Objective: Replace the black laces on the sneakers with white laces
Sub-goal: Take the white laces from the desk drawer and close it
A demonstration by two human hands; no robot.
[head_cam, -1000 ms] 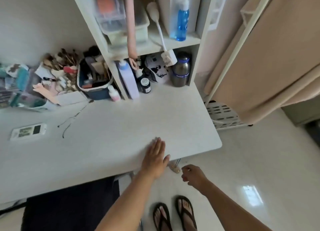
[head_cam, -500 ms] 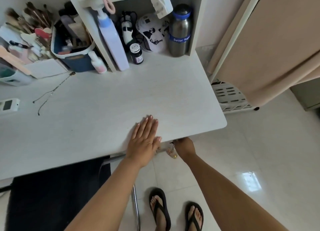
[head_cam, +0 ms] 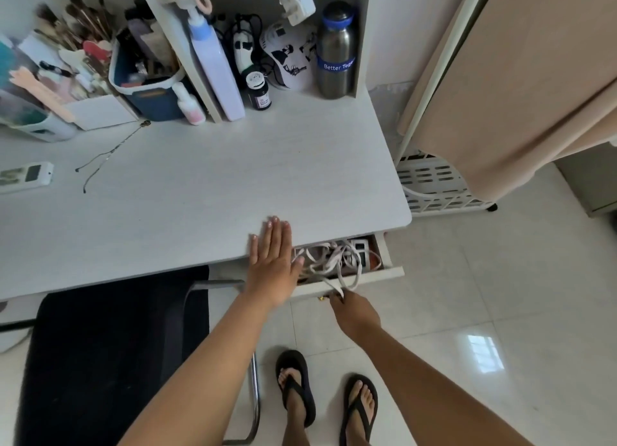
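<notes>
Under desk (head_cam: 200,195) edge, drawer (head_cam: 364,278) sits open w/ white laces (head_cam: 334,262) tangled inside. Left hand (head_cam: 272,265) flat on desk; right hand (head_cam: 354,312) grips drawer front.

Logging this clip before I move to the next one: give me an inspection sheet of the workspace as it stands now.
Surface: white desk, wide bare middle.
Job's things: white laces tangled in the open drawer under the desk edge, one loop hanging over its front; no sneakers or black laces seen.
Clutter: steel bottle, dark jar, lilac pump bottle, blue bin, remote, thin chain.
Hands: left hand flat on the desk edge; right hand at the drawer front, its grip hidden.
Cables: black cord on the shelf.
Surroundings: black chair, tiled floor, white basket, beige cover.
</notes>
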